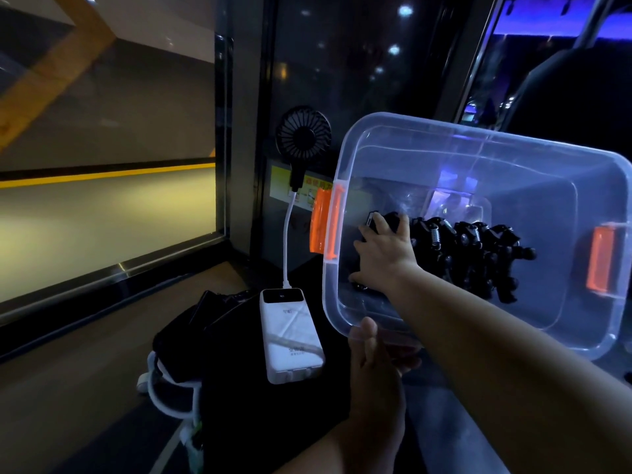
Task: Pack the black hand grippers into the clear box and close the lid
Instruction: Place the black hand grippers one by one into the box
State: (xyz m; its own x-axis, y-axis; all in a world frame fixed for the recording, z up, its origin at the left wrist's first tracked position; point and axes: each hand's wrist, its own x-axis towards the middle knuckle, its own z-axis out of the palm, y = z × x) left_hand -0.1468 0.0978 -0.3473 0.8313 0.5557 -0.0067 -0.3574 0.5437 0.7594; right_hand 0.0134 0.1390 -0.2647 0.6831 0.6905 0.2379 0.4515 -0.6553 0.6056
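Note:
The clear box (359, 138) with orange latches is tilted toward me, open, with no lid in view. Several black hand grippers (478, 248) lie in a row on its bottom. My right hand (383, 254) reaches inside at the box's left end and grips a black hand gripper (386, 220) there, fingers curled round it. My left hand (372, 364) holds the near rim of the box, thumb over the edge and fingers under it.
A white power bank (290, 336) lies left of the box on a black bag (219, 330). Its white cable runs up to a small black fan (303, 135) leaning against a dark glass panel. White cords hang at the bag's left.

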